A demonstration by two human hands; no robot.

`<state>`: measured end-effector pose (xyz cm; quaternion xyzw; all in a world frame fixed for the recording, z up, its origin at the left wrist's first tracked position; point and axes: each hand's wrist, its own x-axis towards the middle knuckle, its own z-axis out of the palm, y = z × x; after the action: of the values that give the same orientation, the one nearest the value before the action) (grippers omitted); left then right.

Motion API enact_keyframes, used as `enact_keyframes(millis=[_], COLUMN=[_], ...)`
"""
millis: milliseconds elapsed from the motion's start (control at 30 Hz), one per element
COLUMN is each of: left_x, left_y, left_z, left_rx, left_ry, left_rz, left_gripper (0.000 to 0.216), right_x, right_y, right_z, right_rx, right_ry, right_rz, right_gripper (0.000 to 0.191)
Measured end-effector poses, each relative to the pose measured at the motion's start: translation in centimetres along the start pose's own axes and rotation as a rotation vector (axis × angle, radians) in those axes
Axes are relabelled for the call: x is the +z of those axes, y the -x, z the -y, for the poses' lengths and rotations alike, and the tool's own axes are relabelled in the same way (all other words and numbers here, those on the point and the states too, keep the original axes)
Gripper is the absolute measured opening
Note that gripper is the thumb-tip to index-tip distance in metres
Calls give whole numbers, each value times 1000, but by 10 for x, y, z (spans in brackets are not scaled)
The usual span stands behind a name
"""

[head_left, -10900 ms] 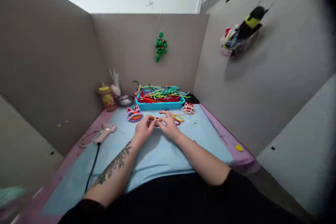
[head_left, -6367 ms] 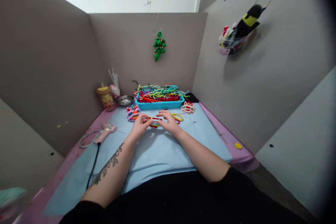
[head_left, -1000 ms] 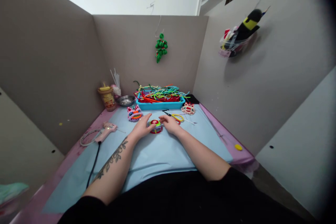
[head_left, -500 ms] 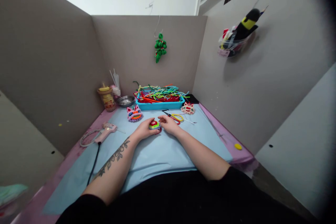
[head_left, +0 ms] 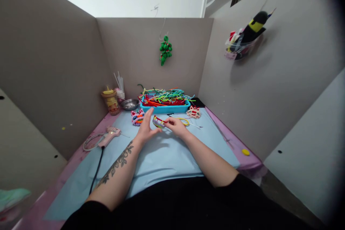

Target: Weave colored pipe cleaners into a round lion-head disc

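Observation:
A small multicoloured piece of pipe-cleaner craft (head_left: pixel 158 122), striped in red, yellow and grey, is tilted up above the blue table sheet. My right hand (head_left: pixel 174 125) pinches its right edge between thumb and fingers. Around its left side, my left hand (head_left: pixel 146 129) is spread, thumb and fingers apart; whether the thumb touches the piece I cannot tell. Behind my left hand sits a pink and purple lion-head craft (head_left: pixel 137 118), partly covered. Yellow-handled scissors (head_left: pixel 184 121) lie behind my right hand, which hides part of them.
At the back stands a blue basket (head_left: pixel 164 109) heaped with pipe cleaners. A metal bowl (head_left: pixel 130 104) and a lidded cup (head_left: pixel 110 101) are to its left. A pink glue gun (head_left: pixel 109 137) lies at left, a cream lion-head craft (head_left: pixel 193 112) at right. Grey partitions (head_left: pixel 151 50) enclose the table.
My left hand has opened away from the craft piece. My right hand now grips the piece, which has been tipped so that its striped side shows.

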<state>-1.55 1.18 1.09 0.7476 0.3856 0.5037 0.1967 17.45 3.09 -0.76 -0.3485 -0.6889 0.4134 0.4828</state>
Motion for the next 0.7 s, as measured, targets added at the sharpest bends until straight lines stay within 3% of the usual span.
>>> enact_keyframes(millis=[100, 167, 233, 400, 533, 633, 700], left_x=[-8, -12, -13, -8, -7, -12, -16], left_y=[-3, -6, -9, -10, -7, -4, -2], left_z=[8, 14, 21, 36, 38, 33, 29], left_rx=[-83, -190, -290, -400, -428, -464, -467], left_ry=[64, 89, 69, -43, -56, 35, 103], left_rz=[-204, -295, -317, -105, -6, 63, 174], left_gripper=[55, 45, 36, 17, 14, 31, 52], right_x=[0, -1, -3, -7, -2, 5, 9], right_y=[2, 2, 1, -1, -1, -1, 0], right_z=[-3, -5, -7, -8, -12, -14, -15], right_rx=[-207, -231, -214, -133, -94, -98, -93], right_ry=[314, 408, 449, 543, 575, 525, 477], right_rz=[123, 218, 200, -24, -6, 12, 25], right_gripper=[15, 28, 38, 42, 32, 27, 32])
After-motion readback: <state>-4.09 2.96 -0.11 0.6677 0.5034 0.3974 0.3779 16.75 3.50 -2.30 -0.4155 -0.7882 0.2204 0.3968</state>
